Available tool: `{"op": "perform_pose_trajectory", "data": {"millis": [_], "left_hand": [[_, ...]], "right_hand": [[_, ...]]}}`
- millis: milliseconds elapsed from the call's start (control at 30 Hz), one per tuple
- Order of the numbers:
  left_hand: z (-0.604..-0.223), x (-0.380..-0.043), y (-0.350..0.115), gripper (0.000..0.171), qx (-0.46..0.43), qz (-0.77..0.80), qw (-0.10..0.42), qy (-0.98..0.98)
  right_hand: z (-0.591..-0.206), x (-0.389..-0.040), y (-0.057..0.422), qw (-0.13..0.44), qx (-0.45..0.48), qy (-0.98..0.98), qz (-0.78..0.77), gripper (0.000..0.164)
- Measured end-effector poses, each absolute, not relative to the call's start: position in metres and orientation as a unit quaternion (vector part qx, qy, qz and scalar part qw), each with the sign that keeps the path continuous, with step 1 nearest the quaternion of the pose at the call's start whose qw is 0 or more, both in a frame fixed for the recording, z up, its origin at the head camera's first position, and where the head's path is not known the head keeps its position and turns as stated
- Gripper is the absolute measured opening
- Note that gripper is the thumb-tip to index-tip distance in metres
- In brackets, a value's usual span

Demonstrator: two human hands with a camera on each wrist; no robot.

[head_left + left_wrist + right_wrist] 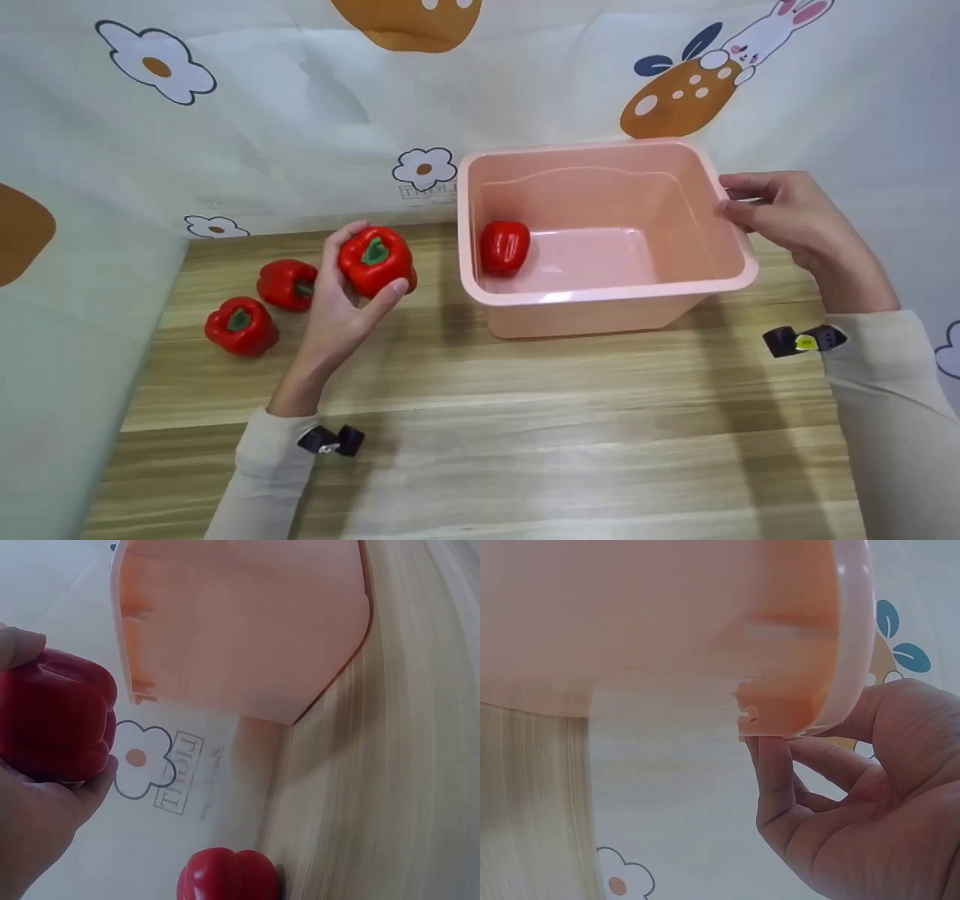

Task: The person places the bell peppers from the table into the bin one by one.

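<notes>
My left hand [337, 307] grips a red bell pepper [375, 264] with a green stem, held above the table to the left of a pink plastic bin [592, 298]. In the left wrist view the same bell pepper [60, 716] sits between thumb and fingers. My right hand [795, 214] pinches the bin's right rim; the right wrist view shows the thumb and curled fingers at the rim [853, 637]. Inside the bin, against its left wall, lies another red pepper [505, 247]. Two more red peppers, one behind [285, 285] and one in front [240, 327], rest left of my left hand.
The wooden table [525, 420] runs up to a white cloth backdrop [285, 97] printed with flowers and a rabbit. A pale wall [67, 360] borders the left side. Dark straps with small devices [330, 441] sit at both wrists.
</notes>
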State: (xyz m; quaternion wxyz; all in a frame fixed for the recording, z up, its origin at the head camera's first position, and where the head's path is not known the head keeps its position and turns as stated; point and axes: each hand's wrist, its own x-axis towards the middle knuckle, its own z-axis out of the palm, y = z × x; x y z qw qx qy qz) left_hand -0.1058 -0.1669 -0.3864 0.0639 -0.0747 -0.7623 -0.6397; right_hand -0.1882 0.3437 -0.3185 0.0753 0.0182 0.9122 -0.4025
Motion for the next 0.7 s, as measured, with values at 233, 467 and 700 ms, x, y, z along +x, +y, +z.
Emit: {"op": "perform_pose_trajectory", "data": {"millis": [233,467,700], "left_hand": [[-0.382,-0.121,-0.156,0.082,-0.083,-0.638,0.056,-0.763],[-0.375,-0.129,-0.144,0.086,-0.105,-0.641,0.080,-0.756],[-0.365,-0.138,-0.137,0.085,-0.131,-0.640,0.090,-0.752]], "right_hand": [[-0.318,-0.189,0.344,0.075,0.017,0.912,-0.403,0.059],[-0.317,-0.188,0.344,0.082,0.018,0.913,-0.400,0.058],[-0.317,-0.189,0.345,0.079,0.020,0.913,-0.400,0.058]]}}
